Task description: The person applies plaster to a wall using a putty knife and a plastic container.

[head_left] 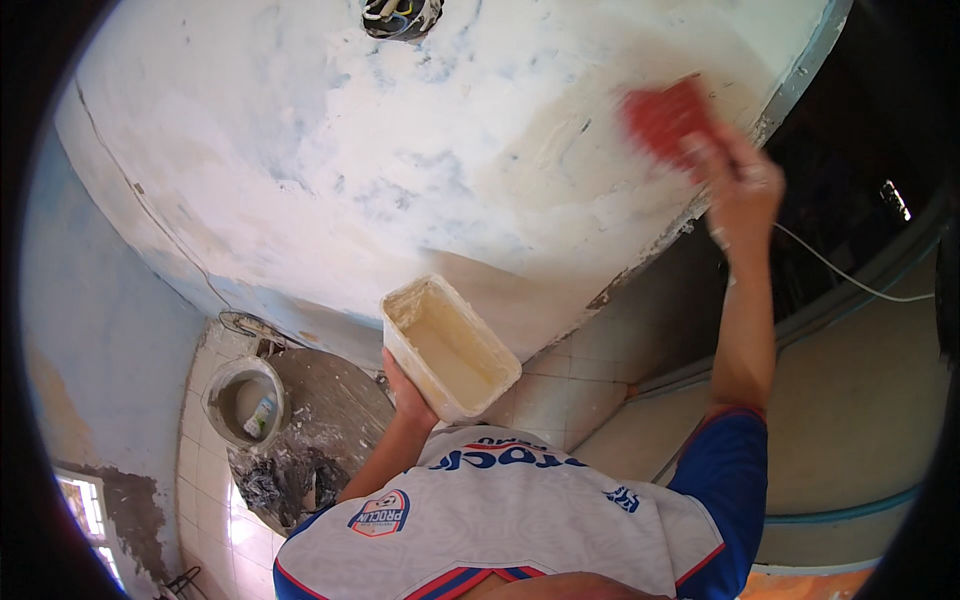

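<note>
As spreader (664,122) points up-left, tub (420,372) diagonal

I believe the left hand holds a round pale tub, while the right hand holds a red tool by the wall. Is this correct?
Not quite: the tub is rectangular, not round, as the head view shows. The left hand does hold it, while the right hand holds a red tool by the wall.

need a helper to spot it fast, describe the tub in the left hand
Start at the large, patchy white wall. Below its middle, the left hand holds an open, off-white tub. Its rectangular shape sets it apart from the round bucket lower down to the left.
</note>
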Demonstrator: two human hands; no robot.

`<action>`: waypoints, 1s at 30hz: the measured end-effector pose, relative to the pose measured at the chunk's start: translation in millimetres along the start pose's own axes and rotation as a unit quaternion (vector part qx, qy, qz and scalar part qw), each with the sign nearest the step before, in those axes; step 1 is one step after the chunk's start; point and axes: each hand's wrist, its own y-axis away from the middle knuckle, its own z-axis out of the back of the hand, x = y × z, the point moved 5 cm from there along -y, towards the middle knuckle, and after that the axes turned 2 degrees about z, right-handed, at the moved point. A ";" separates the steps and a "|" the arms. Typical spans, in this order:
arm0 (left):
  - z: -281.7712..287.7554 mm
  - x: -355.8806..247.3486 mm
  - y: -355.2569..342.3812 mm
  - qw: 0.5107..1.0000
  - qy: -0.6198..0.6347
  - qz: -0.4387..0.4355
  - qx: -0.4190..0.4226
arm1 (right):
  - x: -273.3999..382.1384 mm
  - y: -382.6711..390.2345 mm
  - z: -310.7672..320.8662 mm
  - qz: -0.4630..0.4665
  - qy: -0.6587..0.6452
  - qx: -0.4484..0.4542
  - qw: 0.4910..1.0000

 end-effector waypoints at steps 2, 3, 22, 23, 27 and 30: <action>-5.0 -0.1 0.2 1.000 0.005 0.010 0.002 | 2.4 23.8 -33.1 0.141 0.118 0.120 0.976; -6.7 -1.6 0.3 1.000 0.004 0.008 0.003 | 2.3 21.3 -32.6 0.143 0.116 0.118 0.976; -1.5 -6.1 0.8 1.000 -0.008 -0.001 0.015 | 23.3 6.9 12.8 -0.052 -0.034 0.000 0.998; -1.0 -7.5 3.2 1.000 -0.004 0.012 0.004 | 21.8 18.2 -17.4 -0.071 0.026 0.106 0.992; -10.2 -11.6 2.9 0.997 -0.001 0.046 0.056 | 34.8 11.4 -32.0 0.157 0.170 0.092 0.968; 7.5 -9.8 -1.2 0.999 -0.002 0.047 0.017 | 67.6 -24.6 14.9 0.059 0.037 -0.106 0.992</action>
